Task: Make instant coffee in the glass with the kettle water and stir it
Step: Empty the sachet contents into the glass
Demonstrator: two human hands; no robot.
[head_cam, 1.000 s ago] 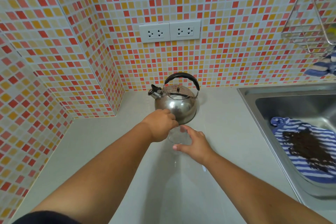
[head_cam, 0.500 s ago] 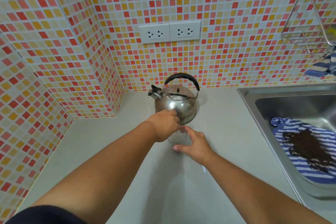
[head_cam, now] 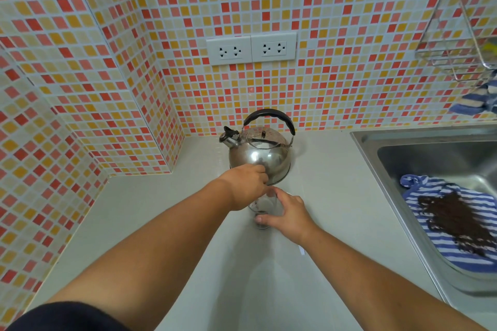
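A small clear glass [head_cam: 265, 205] stands on the pale counter in front of a shiny steel kettle [head_cam: 263, 153] with a black handle. Something dark lies at the bottom of the glass. My right hand [head_cam: 289, 213] wraps the glass from the right side, thumb near its base. My left hand [head_cam: 246, 187] hovers just over the glass's rim, against the kettle's front, with its fingers pinched together. Whatever those fingers may hold is hidden from me.
A steel sink [head_cam: 376, 169] lies to the right, with a blue-striped cloth [head_cam: 443, 223] covered in dark grounds inside. A wire rack [head_cam: 462, 35] hangs on the tiled wall above it. Twin wall sockets [head_cam: 251, 48] sit behind the kettle. A small white scrap [head_cam: 302, 250] lies near my right wrist.
My left hand has shifted slightly right and farther, closer to the kettle, staying over the glass. My right hand has kept its hold on the glass.
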